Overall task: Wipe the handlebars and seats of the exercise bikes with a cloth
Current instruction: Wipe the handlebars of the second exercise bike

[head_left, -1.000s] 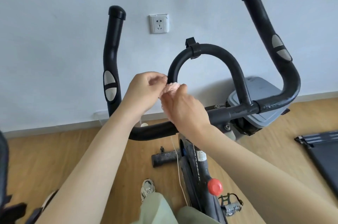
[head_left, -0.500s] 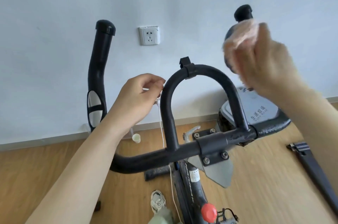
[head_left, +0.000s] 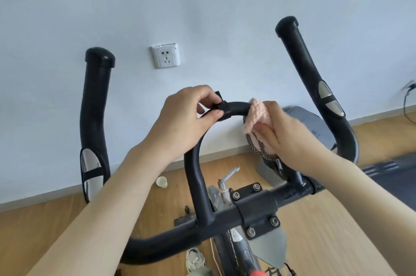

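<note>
The exercise bike's black handlebars (head_left: 225,215) fill the view, with a centre loop (head_left: 194,163) and two upright horns, the left horn (head_left: 95,104) and the right horn (head_left: 308,68). My left hand (head_left: 184,120) grips the top of the loop, thumb and fingers pinching a small black clip there. My right hand (head_left: 286,134) holds a pink cloth (head_left: 256,118) pressed against the loop's upper right curve. The seat is out of view.
A wall with a white socket (head_left: 166,56) stands close behind the bike. On the wooden floor lie a paper cup (head_left: 162,182), a grey machine base (head_left: 315,131) and a dark treadmill edge (head_left: 382,167). A red knob (head_left: 258,273) shows at the bottom.
My right hand came down from the right horn with the cloth and now presses it on the loop's top right. My left hand shifted up onto the loop's top clip.
</note>
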